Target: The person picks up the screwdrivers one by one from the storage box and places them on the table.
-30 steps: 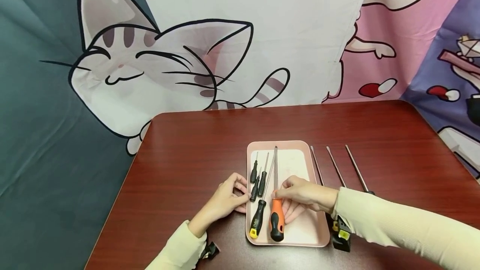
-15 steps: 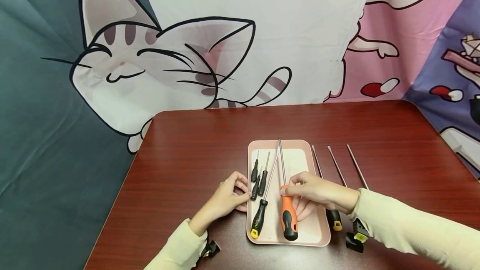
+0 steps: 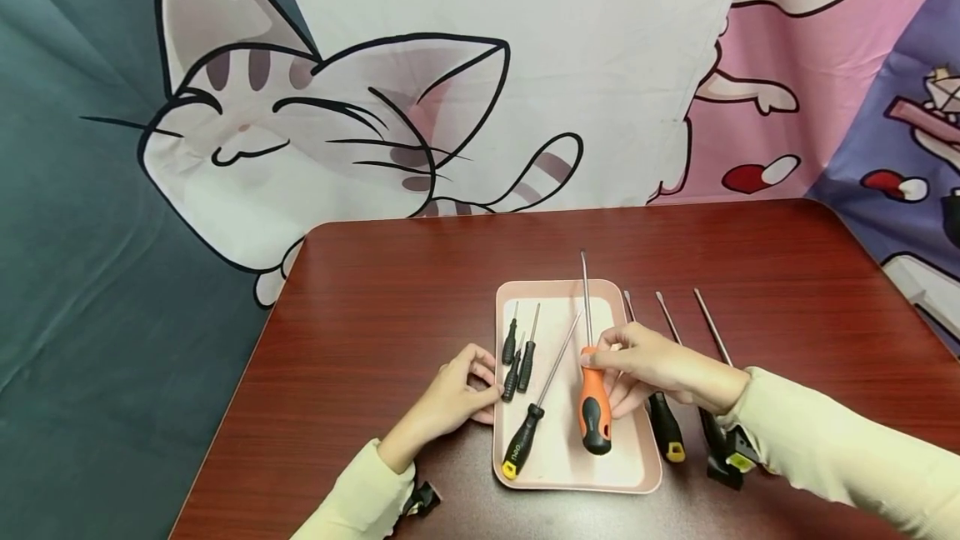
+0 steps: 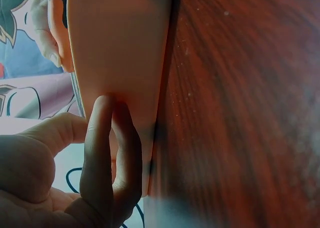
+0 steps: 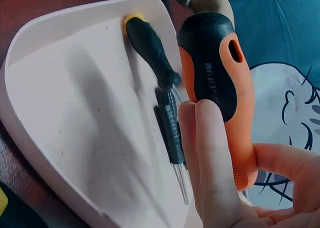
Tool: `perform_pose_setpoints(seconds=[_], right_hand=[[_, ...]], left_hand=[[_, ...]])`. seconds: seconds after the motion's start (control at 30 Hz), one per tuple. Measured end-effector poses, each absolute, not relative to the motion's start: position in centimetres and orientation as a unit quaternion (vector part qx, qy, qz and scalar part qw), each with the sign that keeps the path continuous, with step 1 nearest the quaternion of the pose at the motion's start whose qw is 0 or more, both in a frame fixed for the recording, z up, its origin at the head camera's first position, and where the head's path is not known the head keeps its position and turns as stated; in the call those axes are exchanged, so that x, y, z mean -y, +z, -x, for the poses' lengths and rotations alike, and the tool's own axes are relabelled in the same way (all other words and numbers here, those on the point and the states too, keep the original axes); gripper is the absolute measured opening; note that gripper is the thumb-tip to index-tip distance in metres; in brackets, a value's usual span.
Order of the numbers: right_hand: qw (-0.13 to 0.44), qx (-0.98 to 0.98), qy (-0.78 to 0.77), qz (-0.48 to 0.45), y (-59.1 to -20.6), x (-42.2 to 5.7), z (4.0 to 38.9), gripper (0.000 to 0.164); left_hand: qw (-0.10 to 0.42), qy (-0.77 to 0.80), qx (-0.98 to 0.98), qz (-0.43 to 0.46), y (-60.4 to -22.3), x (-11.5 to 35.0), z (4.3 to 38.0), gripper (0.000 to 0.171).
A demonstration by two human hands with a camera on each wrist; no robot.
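My right hand [image 3: 637,365] pinches the orange-and-black screwdriver [image 3: 595,402] near the top of its handle, thumb on one side and fingers on the other. It is raised over the tray, shank pointing away, and casts a shadow on the tray floor in the right wrist view. At the tray's left side, my left hand [image 3: 457,386] pinches the wall of the pink tray [image 4: 117,48], thumb at the rim and two fingertips against the outside. Inside the tray lies a black screwdriver with a yellow end [image 3: 522,442], slanting, beside several small black screwdrivers [image 3: 527,367].
To the tray's right lie more long screwdrivers on the dark red table [image 3: 390,298], among them a black one with a yellow end [image 3: 663,427]. The right forearm partly covers them. A printed cat curtain [image 3: 322,132] hangs behind the table's far edge.
My right hand has lifted the orange-and-black screwdriver and carried it right and away from me. The yellow-ended screwdriver's tip has swung to the right in the tray. My left hand stays put.
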State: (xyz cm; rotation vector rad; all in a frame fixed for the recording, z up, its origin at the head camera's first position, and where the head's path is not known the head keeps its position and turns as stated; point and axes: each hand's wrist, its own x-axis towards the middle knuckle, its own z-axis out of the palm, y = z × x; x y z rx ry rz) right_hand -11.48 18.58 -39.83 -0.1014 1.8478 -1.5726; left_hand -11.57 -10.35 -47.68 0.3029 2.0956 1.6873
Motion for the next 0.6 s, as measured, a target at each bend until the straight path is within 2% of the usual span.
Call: perform_pose_setpoints(seconds=[0.6], right_hand=[[0.312, -0.741, -0.594, 0.027, -38.6, -21.3, 12.7, 0.026]], left_hand=[[0.217, 0.613, -0.753, -0.105, -47.7, 10.4, 11.6, 0.032]])
